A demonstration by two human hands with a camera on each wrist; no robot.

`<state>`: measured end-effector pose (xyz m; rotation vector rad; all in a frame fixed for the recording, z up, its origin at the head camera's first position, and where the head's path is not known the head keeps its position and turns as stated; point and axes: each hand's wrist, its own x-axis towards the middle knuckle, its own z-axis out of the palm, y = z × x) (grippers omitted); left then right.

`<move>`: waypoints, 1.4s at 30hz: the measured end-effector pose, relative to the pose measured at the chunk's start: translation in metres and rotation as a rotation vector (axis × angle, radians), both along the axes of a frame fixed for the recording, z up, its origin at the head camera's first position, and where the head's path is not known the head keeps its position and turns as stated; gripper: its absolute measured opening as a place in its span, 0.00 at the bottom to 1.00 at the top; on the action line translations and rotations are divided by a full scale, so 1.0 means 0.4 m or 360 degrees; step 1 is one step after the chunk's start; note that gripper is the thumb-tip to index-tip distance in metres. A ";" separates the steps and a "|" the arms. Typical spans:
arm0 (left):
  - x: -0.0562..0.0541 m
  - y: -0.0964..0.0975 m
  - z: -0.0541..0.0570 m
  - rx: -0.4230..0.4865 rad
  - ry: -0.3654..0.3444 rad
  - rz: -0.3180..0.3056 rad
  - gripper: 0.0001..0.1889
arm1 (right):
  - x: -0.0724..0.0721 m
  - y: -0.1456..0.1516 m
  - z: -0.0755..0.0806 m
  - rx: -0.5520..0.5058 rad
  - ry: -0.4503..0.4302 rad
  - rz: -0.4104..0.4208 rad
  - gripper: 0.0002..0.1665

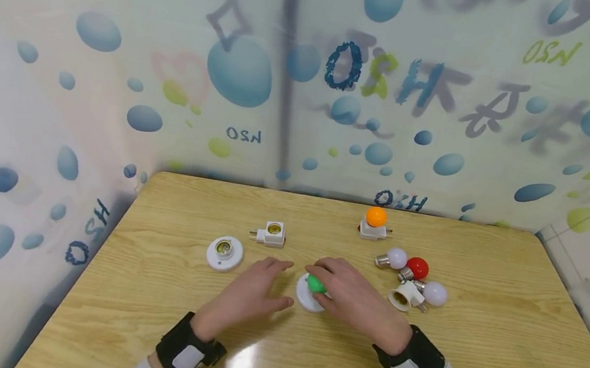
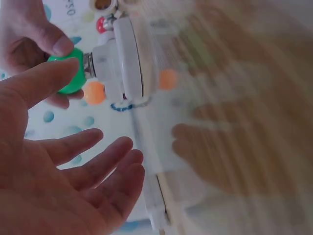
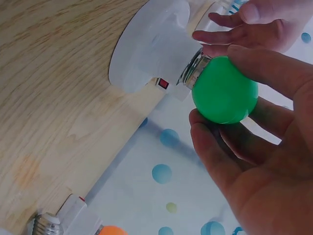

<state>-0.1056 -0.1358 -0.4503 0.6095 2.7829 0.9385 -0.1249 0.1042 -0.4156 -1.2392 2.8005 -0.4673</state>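
My right hand [image 1: 355,294] holds a green light bulb [image 3: 225,93] between its thumb and fingers. The bulb's metal screw base is at the mouth of a round white lamp holder [image 3: 142,49], which stands on the table; part of the thread shows above the socket. How deep it sits I cannot tell. Just left of the holder, my left hand [image 1: 253,290] hovers with fingers spread and relaxed, holding nothing. In the left wrist view its thumb [image 2: 49,81] passes in front of the green bulb, and whether it touches is unclear.
Another round lamp holder [image 1: 224,253] and a white plug-in socket [image 1: 274,235] stand at the left. Behind, an orange bulb [image 1: 376,216] sits in a plug-in socket. A red bulb [image 1: 418,267], two white bulbs and a plug-in holder [image 1: 407,296] lie at the right.
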 end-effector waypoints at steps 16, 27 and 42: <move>-0.042 0.030 0.005 -0.0202 -0.0070 -0.0104 0.40 | -0.007 0.001 -0.016 -0.0036 -0.0046 -0.0060 0.30; -0.042 0.024 -0.002 -0.0176 -0.0036 -0.0127 0.42 | -0.008 0.008 -0.029 -0.0065 -0.0106 -0.0124 0.31; -0.086 0.083 -0.020 -0.0464 0.0276 -0.0353 0.43 | -0.003 0.032 -0.023 -0.0066 -0.0067 -0.0098 0.32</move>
